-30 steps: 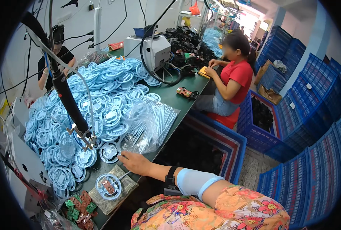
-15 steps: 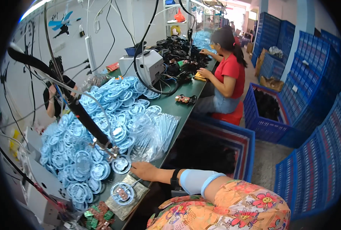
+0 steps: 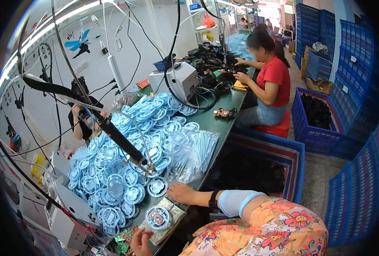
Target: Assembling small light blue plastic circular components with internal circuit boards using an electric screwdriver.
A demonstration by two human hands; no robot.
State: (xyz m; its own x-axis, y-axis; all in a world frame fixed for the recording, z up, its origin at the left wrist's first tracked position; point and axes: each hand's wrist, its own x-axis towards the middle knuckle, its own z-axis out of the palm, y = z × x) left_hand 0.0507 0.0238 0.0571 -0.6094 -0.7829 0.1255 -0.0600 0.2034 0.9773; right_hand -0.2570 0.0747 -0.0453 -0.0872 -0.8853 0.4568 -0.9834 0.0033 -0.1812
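My right hand [image 3: 180, 193] rests at the table edge, fingers curled in and pointing left; whatever they hold is hidden. A light-blue round plastic frame [image 3: 157, 187] lies beside its fingertips. Just below it, another round blue frame [image 3: 149, 218] with a small red-brown circuit board [image 3: 157, 218] in its middle lies on a flat, plastic-wrapped pad [image 3: 169, 230]. This frame's thin stem runs toward my right hand. At the bottom, my left hand [image 3: 141, 244] is bent with its fingers apart, nothing visible in them, near a heap of green and red circuit boards [image 3: 122, 243].
A big pile of blue round frames [image 3: 112, 183] and a bag of blue sticks [image 3: 198, 149] cover the green table. A black jointed arm [image 3: 121, 141] hangs over them. Beyond, a co-worker in red [image 3: 272, 74] sits by black parts. Blue crates [image 3: 300, 170] stand right.
My left hand has come into view at the bottom, near the circuit boards. The whole view has shifted, while my right hand stays by the same frame.
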